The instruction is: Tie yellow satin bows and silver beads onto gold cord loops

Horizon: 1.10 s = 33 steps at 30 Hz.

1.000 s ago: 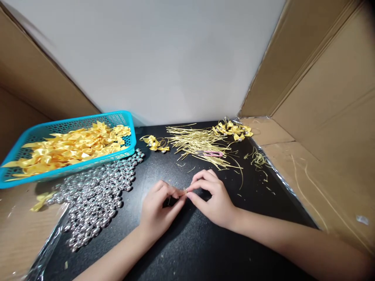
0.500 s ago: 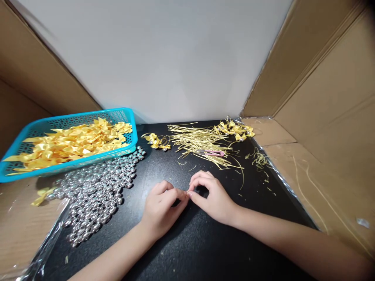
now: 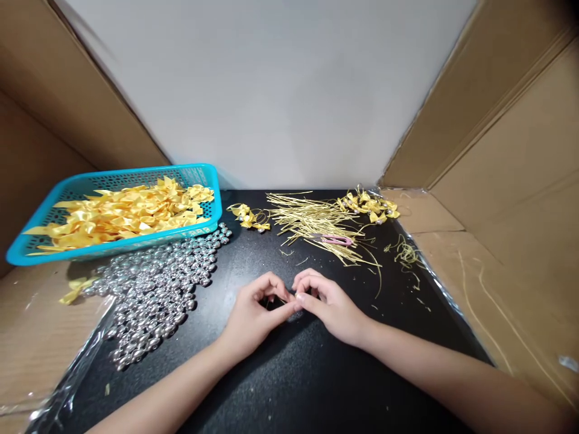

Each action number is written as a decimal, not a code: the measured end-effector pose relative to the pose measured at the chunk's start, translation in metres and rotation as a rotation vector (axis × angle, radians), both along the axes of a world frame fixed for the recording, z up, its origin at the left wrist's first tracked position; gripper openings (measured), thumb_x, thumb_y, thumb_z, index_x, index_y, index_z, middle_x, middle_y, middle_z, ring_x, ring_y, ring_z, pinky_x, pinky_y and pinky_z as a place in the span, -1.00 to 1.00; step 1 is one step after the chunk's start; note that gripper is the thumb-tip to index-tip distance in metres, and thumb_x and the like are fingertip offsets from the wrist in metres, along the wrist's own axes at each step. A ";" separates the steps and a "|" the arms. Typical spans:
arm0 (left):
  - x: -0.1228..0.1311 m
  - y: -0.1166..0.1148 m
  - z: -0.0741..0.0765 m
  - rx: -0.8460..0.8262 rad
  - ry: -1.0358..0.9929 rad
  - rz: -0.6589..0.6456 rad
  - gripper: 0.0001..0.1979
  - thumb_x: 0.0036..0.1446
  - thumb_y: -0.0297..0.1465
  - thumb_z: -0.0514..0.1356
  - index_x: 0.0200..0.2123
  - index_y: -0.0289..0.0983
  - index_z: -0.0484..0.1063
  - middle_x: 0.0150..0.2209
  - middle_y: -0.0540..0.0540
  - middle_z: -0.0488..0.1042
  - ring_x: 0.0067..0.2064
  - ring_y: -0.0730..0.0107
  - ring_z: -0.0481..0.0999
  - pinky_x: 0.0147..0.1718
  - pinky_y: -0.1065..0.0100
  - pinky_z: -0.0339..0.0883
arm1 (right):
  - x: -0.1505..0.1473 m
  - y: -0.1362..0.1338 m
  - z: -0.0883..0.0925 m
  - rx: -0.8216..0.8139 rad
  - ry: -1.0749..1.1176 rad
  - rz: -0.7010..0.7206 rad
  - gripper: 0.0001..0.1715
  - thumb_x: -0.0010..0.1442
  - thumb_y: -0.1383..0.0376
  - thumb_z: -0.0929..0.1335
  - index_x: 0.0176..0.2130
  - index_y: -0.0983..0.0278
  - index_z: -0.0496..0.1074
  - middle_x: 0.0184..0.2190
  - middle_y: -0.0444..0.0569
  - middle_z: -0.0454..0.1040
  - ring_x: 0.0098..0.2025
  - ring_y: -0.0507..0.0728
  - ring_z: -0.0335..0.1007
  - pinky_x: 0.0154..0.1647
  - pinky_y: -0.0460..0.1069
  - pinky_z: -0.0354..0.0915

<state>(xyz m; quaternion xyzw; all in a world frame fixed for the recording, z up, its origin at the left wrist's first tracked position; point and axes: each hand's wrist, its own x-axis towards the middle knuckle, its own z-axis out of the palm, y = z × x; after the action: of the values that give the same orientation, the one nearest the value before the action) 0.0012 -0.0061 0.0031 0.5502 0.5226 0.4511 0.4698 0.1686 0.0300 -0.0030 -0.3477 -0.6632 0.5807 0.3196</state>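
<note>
Over the black tabletop, my left hand [image 3: 256, 313] and my right hand [image 3: 332, 307] meet, thumbs and fingertips pinched together. What they hold is mostly hidden by the fingers; a thin, light strand seems to show at the left fingertips, too small to name surely. Beyond my hands lies a loose pile of gold cord pieces [image 3: 307, 217], with a pink-handled thread snipper [image 3: 337, 240] on top. Left of my left hand spreads a heap of shiny silver beads [image 3: 154, 295]. Yellow ribbon bows with beads and cord loops lie in a small group [image 3: 248, 217] and a larger one [image 3: 371, 205].
A blue plastic basket [image 3: 217, 202] full of yellow ribbon bows [image 3: 131, 211] stands at the back left. One bow [image 3: 76, 290] lies on cardboard by the beads. Tangled cord scraps [image 3: 407, 253] lie at the right. Cardboard walls [image 3: 511, 132] flank the black table [image 3: 289, 386].
My left fingers have shifted their pinch, the thumb now stretched toward the right thumb. Both hands stay joined in the same place. The view has swung slightly left.
</note>
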 end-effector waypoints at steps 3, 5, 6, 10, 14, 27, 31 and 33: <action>0.000 0.000 0.000 -0.069 -0.071 -0.037 -0.74 -0.05 -0.40 0.35 -0.50 -0.25 0.27 -0.58 0.08 0.45 -0.53 0.48 0.38 -0.51 0.45 0.17 | 0.000 0.001 0.001 -0.037 0.012 0.009 -0.79 0.19 0.22 0.33 -0.45 0.25 0.32 -0.28 -0.04 0.32 -0.15 0.13 0.29 -0.09 0.03 0.23; 0.000 -0.001 -0.001 -0.088 -0.085 -0.057 -0.73 -0.04 -0.40 0.35 -0.49 -0.24 0.26 -0.57 0.07 0.48 -0.53 0.48 0.39 -0.49 0.44 0.16 | 0.001 0.002 0.001 -0.050 0.025 0.013 -0.80 0.19 0.21 0.32 -0.44 0.25 0.35 -0.28 -0.04 0.32 -0.15 0.14 0.29 -0.07 0.04 0.22; 0.000 -0.001 -0.002 -0.095 -0.091 -0.066 -0.73 -0.04 -0.40 0.36 -0.48 -0.24 0.26 -0.57 0.07 0.49 -0.52 0.47 0.40 -0.47 0.43 0.17 | 0.002 0.003 0.002 -0.055 0.033 0.018 -0.81 0.19 0.22 0.31 -0.43 0.25 0.38 -0.28 -0.04 0.33 -0.14 0.14 0.30 -0.06 0.05 0.21; -0.002 0.000 -0.003 -0.120 -0.112 -0.095 -0.73 -0.04 -0.40 0.36 -0.43 -0.23 0.26 -0.56 0.05 0.54 -0.52 0.45 0.42 -0.44 0.40 0.19 | 0.004 0.004 0.003 -0.059 0.042 0.035 -0.84 0.16 0.28 0.31 -0.43 0.25 0.44 -0.27 -0.04 0.34 -0.12 0.15 0.31 -0.03 0.07 0.20; -0.003 0.001 -0.005 -0.134 -0.112 -0.111 -0.72 -0.03 -0.39 0.37 -0.40 -0.23 0.26 -0.53 0.02 0.58 -0.49 0.43 0.43 -0.41 0.38 0.21 | 0.005 0.005 0.005 -0.062 0.033 0.012 -0.91 0.09 0.32 0.33 -0.44 0.25 0.44 -0.29 -0.05 0.34 -0.15 0.15 0.31 -0.10 0.05 0.22; -0.007 0.003 -0.002 -0.174 -0.186 -0.093 -0.75 -0.08 -0.41 0.37 -0.48 -0.25 0.31 -0.53 0.01 0.56 -0.51 0.44 0.45 -0.45 0.39 0.25 | 0.003 0.002 0.007 0.009 0.030 -0.111 -0.87 0.03 0.37 0.42 -0.37 0.25 0.37 -0.43 -0.13 0.47 -0.37 0.04 0.40 -0.28 -0.02 0.33; -0.008 0.005 -0.005 -0.154 -0.124 -0.028 -0.80 -0.12 -0.40 0.39 -0.55 -0.28 0.40 -0.58 0.04 0.49 -0.55 0.48 0.38 -0.51 0.43 0.20 | 0.003 -0.001 0.008 0.113 -0.002 -0.158 -0.89 0.04 0.40 0.41 -0.38 0.24 0.38 -0.44 -0.11 0.50 -0.36 0.06 0.41 -0.27 -0.01 0.32; -0.008 0.005 -0.005 -0.152 -0.103 -0.013 -0.82 -0.13 -0.39 0.40 -0.56 -0.29 0.45 -0.59 0.03 0.48 -0.55 0.48 0.36 -0.52 0.43 0.19 | 0.004 -0.001 0.008 0.141 -0.017 -0.163 -0.89 0.05 0.41 0.41 -0.39 0.24 0.39 -0.44 -0.11 0.50 -0.36 0.07 0.42 -0.28 0.00 0.32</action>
<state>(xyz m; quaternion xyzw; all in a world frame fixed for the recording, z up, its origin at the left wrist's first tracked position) -0.0066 -0.0011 -0.0020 0.4925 0.5266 0.4349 0.5395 0.1721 0.0285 0.0052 -0.3821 -0.6745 0.5016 0.3840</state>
